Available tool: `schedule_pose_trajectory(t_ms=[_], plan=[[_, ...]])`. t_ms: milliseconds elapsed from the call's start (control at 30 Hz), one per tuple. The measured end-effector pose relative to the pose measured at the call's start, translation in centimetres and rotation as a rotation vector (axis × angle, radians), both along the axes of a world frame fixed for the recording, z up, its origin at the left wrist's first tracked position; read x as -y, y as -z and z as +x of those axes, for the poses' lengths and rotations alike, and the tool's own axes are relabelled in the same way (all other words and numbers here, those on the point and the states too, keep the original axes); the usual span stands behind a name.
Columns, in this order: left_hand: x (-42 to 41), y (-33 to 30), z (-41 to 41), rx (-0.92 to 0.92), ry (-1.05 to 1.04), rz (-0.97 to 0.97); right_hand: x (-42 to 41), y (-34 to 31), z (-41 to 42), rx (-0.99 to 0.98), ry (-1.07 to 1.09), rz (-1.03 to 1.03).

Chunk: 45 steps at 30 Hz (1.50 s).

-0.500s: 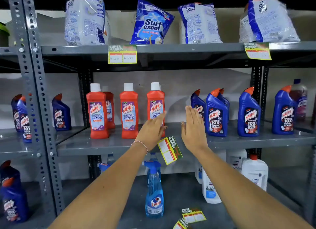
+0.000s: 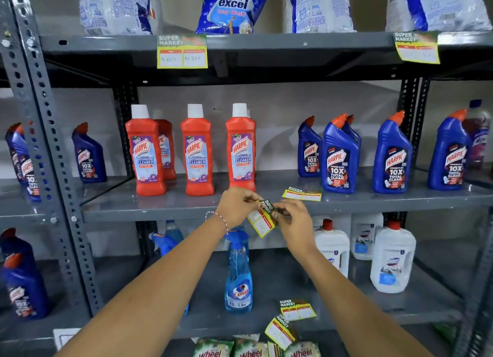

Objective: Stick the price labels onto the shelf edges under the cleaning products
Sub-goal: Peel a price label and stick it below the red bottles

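A yellow and green price label [image 2: 262,220] hangs tilted in front of the middle shelf edge [image 2: 149,214]. My left hand [image 2: 237,206] pinches its upper left corner and my right hand [image 2: 294,218] pinches its top right. Red Harpic bathroom cleaner bottles [image 2: 197,151] stand on the shelf just above my hands. A second label [image 2: 302,194] lies flat on that shelf, right of my hands. Two labels [image 2: 182,51] [image 2: 417,47] are stuck on the top shelf edge. Loose labels [image 2: 297,309] [image 2: 280,330] lie on the bottom shelf.
Blue Harpic toilet cleaner bottles [image 2: 340,156] fill the right of the middle shelf. A blue Colin spray bottle [image 2: 238,274] and white jugs [image 2: 392,258] stand on the lower shelf. Detergent bags [image 2: 234,7] sit on top. A grey upright post [image 2: 48,154] stands at the left.
Both hands were flat and open toward the shelf, with the label hanging between them. Now they have dropped slightly and closed their fingertips on the label. The view has moved closer.
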State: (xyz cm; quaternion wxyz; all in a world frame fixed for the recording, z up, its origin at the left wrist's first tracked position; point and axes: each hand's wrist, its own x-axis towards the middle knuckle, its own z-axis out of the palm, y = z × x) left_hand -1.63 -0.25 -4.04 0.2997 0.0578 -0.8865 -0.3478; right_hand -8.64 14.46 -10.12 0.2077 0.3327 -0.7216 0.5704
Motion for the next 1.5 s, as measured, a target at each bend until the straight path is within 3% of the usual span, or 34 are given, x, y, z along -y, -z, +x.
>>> schedule_pose_trajectory(t_ms=[100, 267, 467, 767, 1167, 1333, 1500], plan=[[0.9, 1.8, 1.5, -0.035, 0.037, 0.097, -0.3, 0.5, 0.6, 0.031, -0.064, -0.023], [2.7, 5.4, 5.5, -0.259, -0.047, 0.485, 2.4, 0.8, 3.3, 0.185, -0.225, 0.034], [7.5, 6.6, 9.7, -0.386, -0.121, 0.596, 8.9, -1.0, 6.3, -0.061, -0.209, 0.184], [13.7, 5.3, 10.6, -0.348, -0.344, 0.488, 16.3, -2.1, 8.3, -0.253, -0.083, 0.123], [15.8, 4.3, 11.3, -0.296, -0.498, 0.176, 17.6, -2.7, 8.1, -0.184, 0.011, 0.155], [16.0, 3.9, 11.4, -0.339, -0.479, -0.084, 16.6, -3.3, 7.9, -0.123, 0.051, 0.181], [15.5, 3.8, 10.9, -0.368, -0.399, -0.153, 14.3, -3.6, 7.3, -0.115, 0.092, 0.221]])
